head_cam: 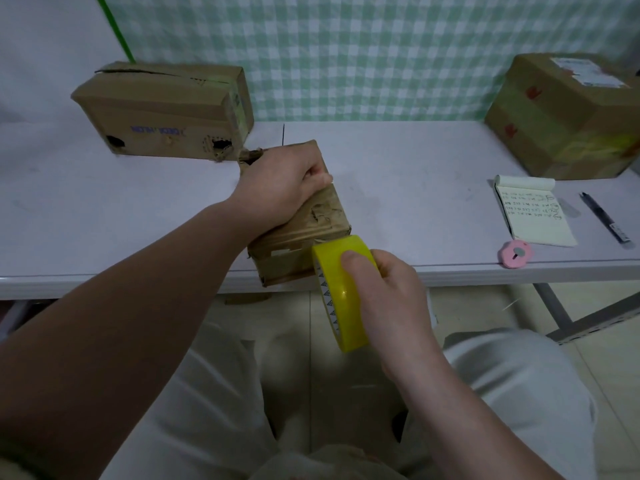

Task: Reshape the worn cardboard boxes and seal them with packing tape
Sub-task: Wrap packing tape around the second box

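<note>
A makeshift packing station: white table [398, 188], green gingham cloth backdrop [346, 46], worn cardboard boxes [162, 105], notepad [533, 216], tiled floor [606, 358].

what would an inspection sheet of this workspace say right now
surface: white table
job's things: small worn brown cardboard box at the near edge; yellow packing tape roll against its near end; torn brown cardboard box back left; taped brown cardboard box back right
clutter: open white notepad, black pen, small pink round tool, all at right
grips: left hand grips the small box; right hand holds the roll
cables: nothing seen
surroundings: green-checked cloth behind; tiled floor
</note>
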Motion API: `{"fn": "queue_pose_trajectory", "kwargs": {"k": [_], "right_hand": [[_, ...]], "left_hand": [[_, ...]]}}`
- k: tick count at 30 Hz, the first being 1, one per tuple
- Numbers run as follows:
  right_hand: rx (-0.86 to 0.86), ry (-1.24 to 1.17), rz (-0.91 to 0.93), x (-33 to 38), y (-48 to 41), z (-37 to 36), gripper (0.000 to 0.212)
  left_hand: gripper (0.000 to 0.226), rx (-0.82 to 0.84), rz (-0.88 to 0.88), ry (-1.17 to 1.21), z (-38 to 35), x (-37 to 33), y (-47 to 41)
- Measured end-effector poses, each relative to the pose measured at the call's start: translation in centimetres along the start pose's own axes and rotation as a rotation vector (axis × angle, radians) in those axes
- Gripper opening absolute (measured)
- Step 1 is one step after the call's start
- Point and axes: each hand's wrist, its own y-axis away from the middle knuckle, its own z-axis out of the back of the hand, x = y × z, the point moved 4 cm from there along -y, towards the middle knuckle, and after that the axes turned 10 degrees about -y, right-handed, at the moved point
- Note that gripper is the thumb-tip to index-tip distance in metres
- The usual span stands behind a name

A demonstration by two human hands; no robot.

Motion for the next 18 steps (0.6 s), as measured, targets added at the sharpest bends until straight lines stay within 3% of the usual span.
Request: {"fn": "queue_pose_trajectory", "kwargs": {"k": [6, 14, 18], "right_hand": [[0.026, 0.016, -0.018, -0.17, -0.14, -0.16, 0.037], [0.044, 0.034, -0.023, -0.48, -0.43, -0.13, 0.048], [0.034, 0.055, -0.017, -0.55, -0.41, -0.2, 0.046]], "left_hand": [[0.016, 0.011, -0.006, -0.085, -0.65, 0.12, -0.2], [0.018, -0.009, -0.079, -0.159, -0.99, 0.1, -0.13], [0.023, -0.003, -0.01, -0.259, -0.91, 0.77, -0.46]]}}
